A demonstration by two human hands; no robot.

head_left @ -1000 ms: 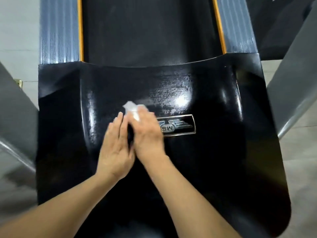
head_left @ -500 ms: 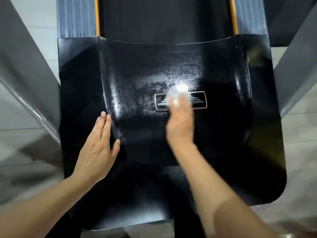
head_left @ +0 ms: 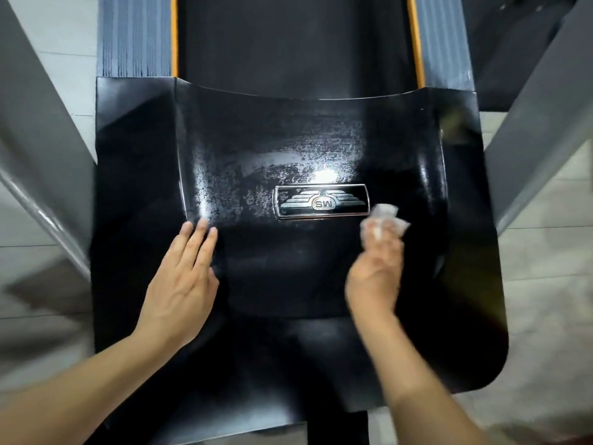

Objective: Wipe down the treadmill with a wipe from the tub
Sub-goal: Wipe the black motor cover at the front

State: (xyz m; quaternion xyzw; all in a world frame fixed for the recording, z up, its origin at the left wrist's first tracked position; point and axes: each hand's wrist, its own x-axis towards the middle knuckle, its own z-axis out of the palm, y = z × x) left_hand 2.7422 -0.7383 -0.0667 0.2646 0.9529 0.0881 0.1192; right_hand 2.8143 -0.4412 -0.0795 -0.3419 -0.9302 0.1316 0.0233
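Our right hand [head_left: 373, 277] has its grip pinched on the crumpled white wipe [head_left: 383, 220], pressed to the glossy black treadmill motor cover [head_left: 321, 277] just right of the silver badge [head_left: 322, 200]. Our left hand [head_left: 183, 284] lies flat and open, bracing the cover's left side. We judge wiping is under way — damp streaks mark the far half — so next comes the dry right edge and near part.

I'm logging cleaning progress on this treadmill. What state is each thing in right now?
left hand: flat, palm down on the cover, holding nothing
right hand: closed on the wipe, motion-blurred
wipe: crumpled, pressed to the cover just right of the badge
motor cover: glossy, streaked with wet smears around its middle
badge: uncovered, lettering readable
belt: dry-looking; no smears visible
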